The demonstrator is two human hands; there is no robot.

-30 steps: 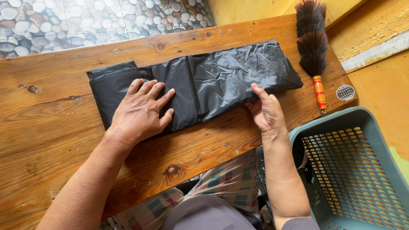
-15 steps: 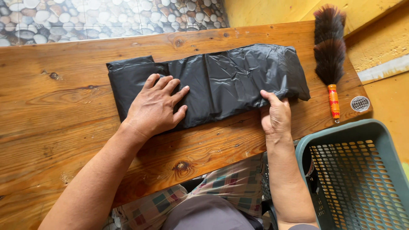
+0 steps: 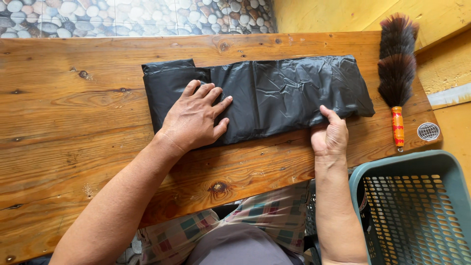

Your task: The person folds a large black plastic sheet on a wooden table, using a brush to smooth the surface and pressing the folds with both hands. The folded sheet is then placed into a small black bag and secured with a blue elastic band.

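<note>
Head view: your left hand still presses flat and open on the folded black bag on the counter, right hand now pinching its near edge, fold holding.

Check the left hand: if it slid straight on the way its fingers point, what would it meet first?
The left hand lies flat on the black plastic bag, fingers aimed up and to the right. It would likely just cross more of the bag, then bare wooden table; nothing else lies in that line.
</note>
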